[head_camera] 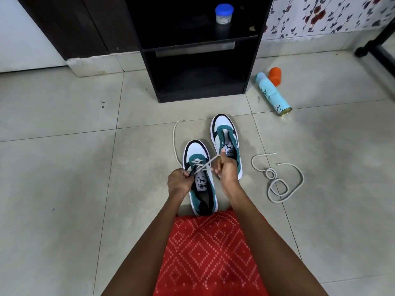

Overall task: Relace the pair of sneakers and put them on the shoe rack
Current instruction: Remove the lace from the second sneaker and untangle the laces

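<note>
Head camera, looking down at a tiled floor (64, 167) where you sit. Your left hand (178, 182) and right hand (226, 169) are both closed on the lace (204, 165) of the near sneaker (202, 201), a teal, white and black shoe just beyond your red patterned garment (209, 253). Your right hand pinches one end, drawn taut up from the lowest eyelets. Your left hand pinches the lace at the shoe's left eyelet edge, and its tail trails away across the floor. The far sneaker (221, 127) stands unlaced just beside it, partly behind your right hand. A loose lace (277, 180) lies coiled to the right. Beyond stands the black shoe rack (198, 92), a blue-lidded jar (224, 13) on its upper shelf. A spray can (272, 92) and orange cap (275, 75) lie beside it.
</note>
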